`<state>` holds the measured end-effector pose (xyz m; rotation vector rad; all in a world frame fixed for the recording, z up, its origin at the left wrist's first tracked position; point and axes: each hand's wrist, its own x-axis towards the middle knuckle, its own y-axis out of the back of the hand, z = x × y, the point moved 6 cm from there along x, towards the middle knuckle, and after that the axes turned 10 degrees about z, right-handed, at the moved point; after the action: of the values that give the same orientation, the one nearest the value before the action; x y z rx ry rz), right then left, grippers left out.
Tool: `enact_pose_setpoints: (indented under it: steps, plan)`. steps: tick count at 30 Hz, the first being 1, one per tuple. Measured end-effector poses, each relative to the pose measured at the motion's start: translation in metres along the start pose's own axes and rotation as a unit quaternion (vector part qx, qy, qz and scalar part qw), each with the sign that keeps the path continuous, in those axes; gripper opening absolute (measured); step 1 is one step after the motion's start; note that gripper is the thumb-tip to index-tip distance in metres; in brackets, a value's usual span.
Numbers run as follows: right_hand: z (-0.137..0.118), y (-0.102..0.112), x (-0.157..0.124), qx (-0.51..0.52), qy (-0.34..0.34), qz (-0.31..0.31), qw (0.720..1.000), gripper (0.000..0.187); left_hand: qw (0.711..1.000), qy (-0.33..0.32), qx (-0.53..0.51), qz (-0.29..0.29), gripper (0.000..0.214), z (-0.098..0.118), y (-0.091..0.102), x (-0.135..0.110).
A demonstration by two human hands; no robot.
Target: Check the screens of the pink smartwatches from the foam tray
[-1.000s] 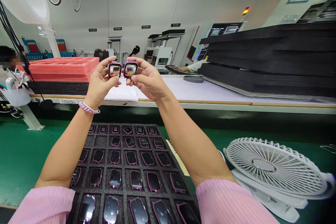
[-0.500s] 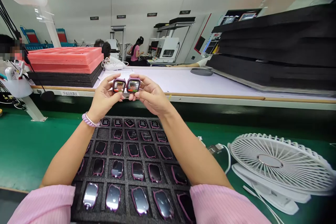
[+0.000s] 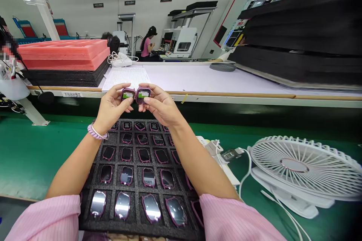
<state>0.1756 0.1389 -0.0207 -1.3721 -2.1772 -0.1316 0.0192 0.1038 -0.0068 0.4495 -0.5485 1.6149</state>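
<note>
My left hand (image 3: 114, 104) pinches a purple-framed smartwatch body (image 3: 127, 94) between thumb and fingers. A matching smartwatch body (image 3: 143, 95) is gripped by my right hand (image 3: 160, 104). The two are held side by side, nearly touching, above the far edge of the tray. Both screens are lit, showing a green band with pale text too small to read. Below my forearms lies a black foam tray (image 3: 135, 194), its compartments holding several more purple-framed watch bodies (image 3: 126, 176). The back row's screens show white text; the others look dark or reflective.
A white fan (image 3: 294, 165) and a power strip with plugs (image 3: 215, 150) sit to the right on the green bench (image 3: 22, 150). The raised shelf (image 3: 181, 77) carries pink foam trays (image 3: 65, 54), paper sheets (image 3: 127, 76) and stacked black foam (image 3: 299, 41). Other people sit beyond.
Both watch screens have switched from a colourful picture to a green band with text. My hands keep their hold on both watches. The whole view has shifted slightly.
</note>
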Motion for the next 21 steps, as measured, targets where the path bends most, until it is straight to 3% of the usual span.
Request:
enact_pose_setpoints:
  steps: [16, 19, 21]
  plan:
    - [-0.001, -0.002, 0.001, 0.001, 0.029, 0.01, 1.0, 0.05, 1.0, 0.019, -0.002, -0.003, 0.043, -0.003, -0.001, -0.001]
    - [-0.012, -0.005, 0.0, -0.012, 0.028, 0.008, 0.999, 0.051, 1.0, 0.015, 0.002, -0.005, 0.043, 0.008, 0.0, -0.003]
    - [-0.03, -0.006, -0.006, -0.03, 0.038, 0.024, 0.999, 0.05, 1.0, -0.013, 0.002, 0.002, 0.041, 0.029, 0.007, -0.006]
